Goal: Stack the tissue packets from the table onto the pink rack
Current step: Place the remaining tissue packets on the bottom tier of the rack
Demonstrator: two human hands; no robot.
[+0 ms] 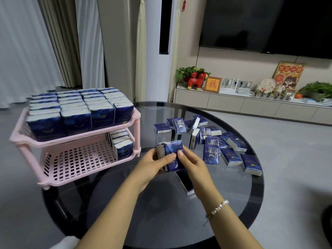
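A two-tier pink rack (75,139) stands at the left of the round glass table (224,203). Its top tier is packed with upright dark-blue tissue packets (77,112). On the lower tier a short row of packets (122,144) stands along the right side, and the rest of that tier shows bare grid. Between my hands, just right of the rack, is a bundle of several blue packets (172,151) held on edge. My left hand (152,164) grips it from the left and below. My right hand (190,162) pinches its front face with thumb and fingers. Several loose packets (212,141) lie scattered to the right.
A flat dark object with a white edge (186,184) lies on or under the glass below my right wrist. Beyond the table are a low TV cabinet (242,103) with ornaments and plants, a wall TV (265,24), and curtains at the left.
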